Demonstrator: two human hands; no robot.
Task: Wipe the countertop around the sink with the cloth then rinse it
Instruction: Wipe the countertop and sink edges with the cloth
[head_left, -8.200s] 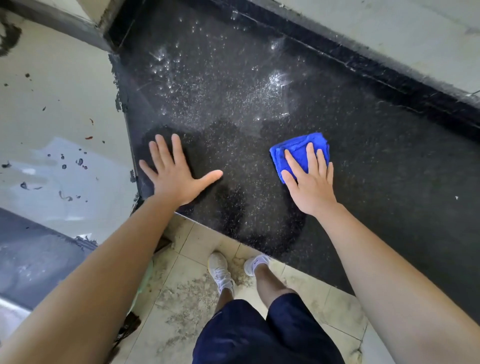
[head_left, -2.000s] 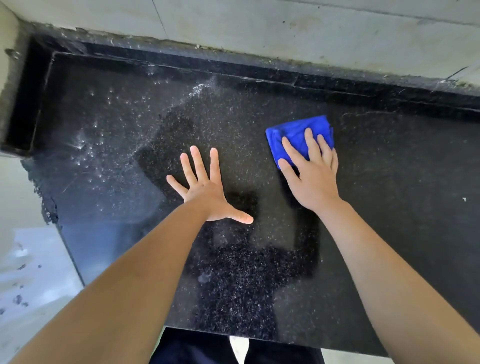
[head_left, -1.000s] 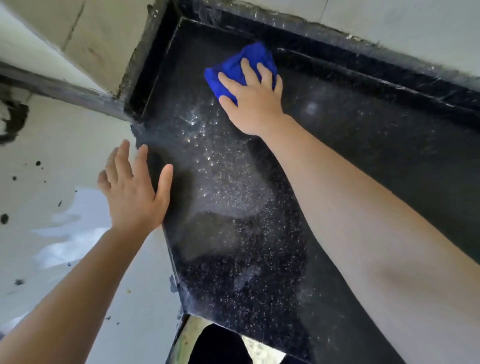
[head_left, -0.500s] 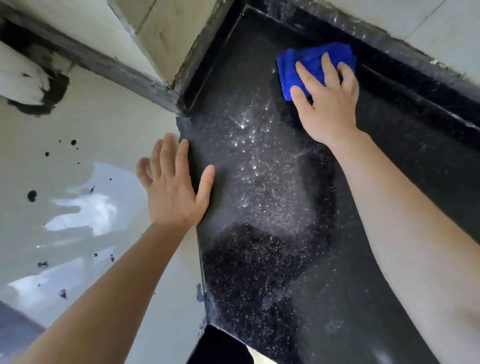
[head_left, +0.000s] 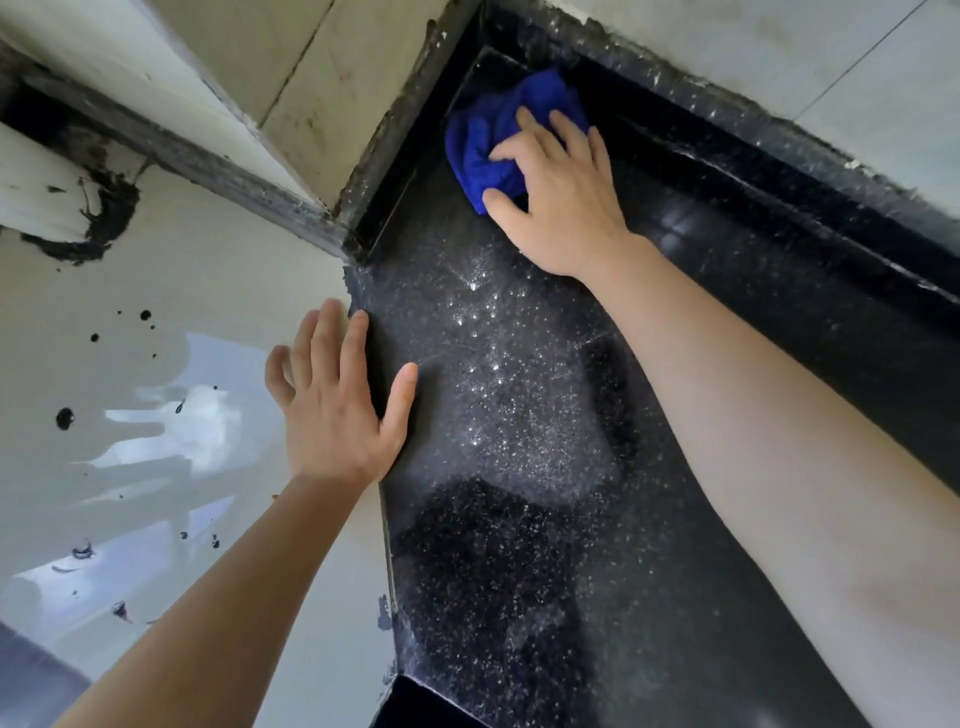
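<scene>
While the blue cloth (head_left: 488, 143), judged soft, limp and light, is pressed into the far corner of the countertop (head_left: 519, 545) under the spread fingers of the right hand (head_left: 561, 208), and is best gathered at its bunched middle, the left hand (head_left: 332, 415) is laid flat, holding nothing.

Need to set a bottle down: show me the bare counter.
Free: the wet counter between left hand and right forearm, down to the front edge. Crowded: the back corner, where the right hand presses the cloth.
</scene>
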